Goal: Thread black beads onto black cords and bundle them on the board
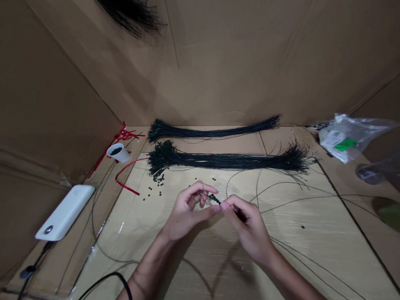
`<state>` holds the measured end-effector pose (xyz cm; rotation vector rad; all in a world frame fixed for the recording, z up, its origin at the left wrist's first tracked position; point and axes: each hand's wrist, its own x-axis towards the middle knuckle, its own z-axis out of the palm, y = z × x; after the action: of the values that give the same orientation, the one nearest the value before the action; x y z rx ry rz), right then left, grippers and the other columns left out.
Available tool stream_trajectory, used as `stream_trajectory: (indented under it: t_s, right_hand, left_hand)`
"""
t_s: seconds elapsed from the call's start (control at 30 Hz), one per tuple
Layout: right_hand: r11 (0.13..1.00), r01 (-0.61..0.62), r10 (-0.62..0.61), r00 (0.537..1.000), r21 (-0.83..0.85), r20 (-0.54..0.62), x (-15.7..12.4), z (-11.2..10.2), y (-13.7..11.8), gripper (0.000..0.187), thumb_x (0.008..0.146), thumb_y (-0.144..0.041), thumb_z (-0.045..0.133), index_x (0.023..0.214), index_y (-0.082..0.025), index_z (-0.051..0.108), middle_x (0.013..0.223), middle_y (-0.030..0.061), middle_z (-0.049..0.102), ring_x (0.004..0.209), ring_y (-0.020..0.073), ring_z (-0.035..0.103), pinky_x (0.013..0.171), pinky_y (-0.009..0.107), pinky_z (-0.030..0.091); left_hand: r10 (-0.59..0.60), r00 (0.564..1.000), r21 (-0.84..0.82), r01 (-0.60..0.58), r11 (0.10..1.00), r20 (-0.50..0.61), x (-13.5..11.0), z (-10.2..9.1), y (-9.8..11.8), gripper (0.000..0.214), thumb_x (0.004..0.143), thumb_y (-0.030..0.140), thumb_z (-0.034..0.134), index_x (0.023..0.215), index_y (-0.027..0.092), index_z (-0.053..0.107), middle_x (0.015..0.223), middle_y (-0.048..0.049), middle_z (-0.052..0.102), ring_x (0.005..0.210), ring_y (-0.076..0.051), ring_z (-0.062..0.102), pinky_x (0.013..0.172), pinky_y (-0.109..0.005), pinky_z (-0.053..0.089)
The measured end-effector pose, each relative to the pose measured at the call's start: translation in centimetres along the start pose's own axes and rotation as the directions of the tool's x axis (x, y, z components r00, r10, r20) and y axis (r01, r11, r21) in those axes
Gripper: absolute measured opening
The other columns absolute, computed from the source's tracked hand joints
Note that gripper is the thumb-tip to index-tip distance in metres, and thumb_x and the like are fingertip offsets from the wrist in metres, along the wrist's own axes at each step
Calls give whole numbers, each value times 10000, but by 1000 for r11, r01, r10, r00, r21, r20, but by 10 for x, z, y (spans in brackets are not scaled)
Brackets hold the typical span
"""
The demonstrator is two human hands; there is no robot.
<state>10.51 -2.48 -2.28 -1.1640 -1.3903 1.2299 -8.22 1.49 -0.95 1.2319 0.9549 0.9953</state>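
Observation:
Over the middle of the work surface my two hands meet at a short strand of dark green beads [214,198]. My left hand [186,213] is closed around it, its thumb pressed toward the strand's right end and its fingers curled behind. My right hand [246,222] pinches that right end between thumb and forefinger. Thin dark wires run off to the right of it. Behind the hands lies a thick bundle of dark wires [233,162] with beaded left ends. A second wire bundle [208,133] lies farther back. Small dark beads [161,184] are scattered left of my hands.
A white cup [118,152] with dark beads stands at left, beside red ribbon [127,133]. Nearer is a white power bank [66,212] with a black cable [31,270]. Clear plastic bags [351,137] lie at right. Cardboard walls [244,57] surround the surface; another dark bundle [124,5] hangs upper left.

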Motion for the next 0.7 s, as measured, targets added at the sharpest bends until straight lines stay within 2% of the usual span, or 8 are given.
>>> stream_trajectory:
  t_s: [0.1,0.23,0.5,0.7]
  right_hand:
    - [1000,8,-8,999,1,49,0,-2,-3,397,1076,-475,575,790,-201,604,684,-46,427,642,139,366,602,305,262]
    - [1000,23,-22,997,-3,76,0,-5,-4,388,1072,-474,582,800,-200,624,691,-38,457,644,144,398,606,305,272]
    - [1000,21,-18,996,-24,83,-1,-7,-4,359,1066,-448,604,821,-193,666,698,-37,491,639,137,407,600,305,268]
    - [1000,-5,7,997,-27,73,1,-10,-2,325,1053,-459,613,880,-193,680,687,-37,504,624,138,403,594,300,275]
  left_hand:
    - [23,998,55,-26,998,51,1,0,4,201,804,337,910,923,199,825,809,-12,569,773,-148,492,720,-278,397]
    - [60,996,112,-67,991,71,1,-2,8,166,806,355,903,842,209,833,771,-18,579,770,-168,519,727,-302,402]
    - [72,991,160,-89,983,114,0,-8,7,170,830,354,889,869,196,839,770,-34,652,756,-167,548,738,-305,420]
    - [72,992,187,-90,978,102,1,-10,7,172,842,355,877,872,190,838,788,-49,679,769,-177,580,747,-306,441]
